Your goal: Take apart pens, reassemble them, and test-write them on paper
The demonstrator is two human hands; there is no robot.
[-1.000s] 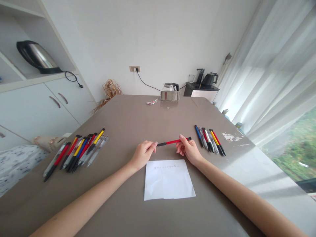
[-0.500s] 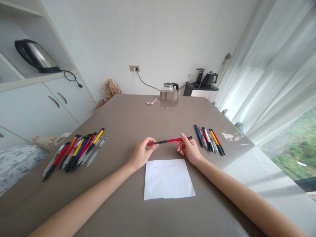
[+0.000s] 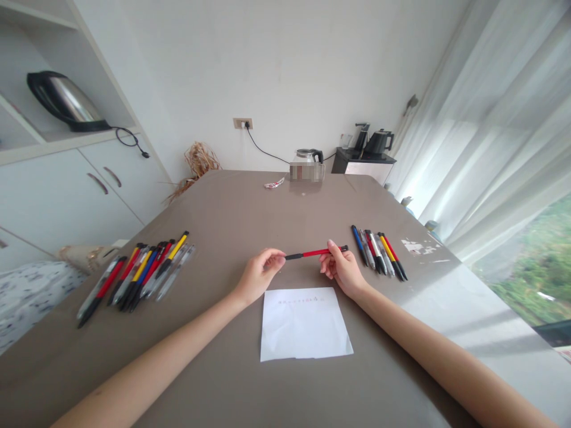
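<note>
A red and black pen (image 3: 314,253) is held level above the brown table (image 3: 232,220), just beyond a white sheet of paper (image 3: 304,324). My left hand (image 3: 259,276) pinches the pen's black tip end. My right hand (image 3: 342,267) grips the other end near its clicker. A faint line of small marks runs along the paper's top edge. A large pile of pens (image 3: 138,270) in red, yellow, blue and black lies to the left. A smaller row of pens (image 3: 378,252) lies right of my right hand.
At the table's far edge stand a glass kettle on a base (image 3: 307,166) and a small wrapper (image 3: 273,183). A steel kettle (image 3: 66,102) sits on the left shelf. A side stand with a black teapot (image 3: 378,142) is at the back right, by the curtains.
My left fingers opened slightly around the pen tip half a second ago and have closed on it again. The pen stays level between both hands.
</note>
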